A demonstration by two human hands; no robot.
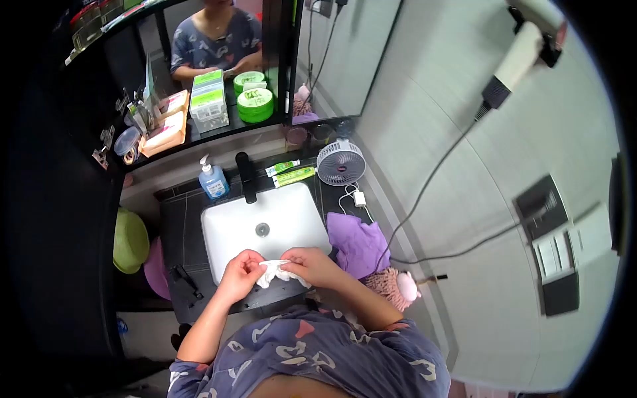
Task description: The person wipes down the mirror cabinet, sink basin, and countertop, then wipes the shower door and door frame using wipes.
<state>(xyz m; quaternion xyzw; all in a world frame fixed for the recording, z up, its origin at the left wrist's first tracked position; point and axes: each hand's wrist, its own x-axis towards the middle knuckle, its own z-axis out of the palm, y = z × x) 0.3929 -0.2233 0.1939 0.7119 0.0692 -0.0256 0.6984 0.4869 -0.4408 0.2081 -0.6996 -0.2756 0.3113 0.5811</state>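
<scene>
A small white cloth (274, 270), crumpled and hanging in folds, is stretched between my two hands above the front rim of the white sink (219, 222). My left hand (243, 272) pinches its left end between thumb and fingers. At the other end, my right hand (309, 265) is closed on its upper edge. The cloth's exact kind does not show. Beyond the hands lie the basin's round drain (263, 229) and a black faucet (246, 178).
A blue soap bottle (213, 179) stands left of the faucet; toothpaste tubes (292, 175) and a fan (341, 162) are to the right. A purple towel (358, 244) lies beside the sink. Green tubs (255, 105) sit on the shelf. A hair dryer's cord (434, 166) hangs along the wall.
</scene>
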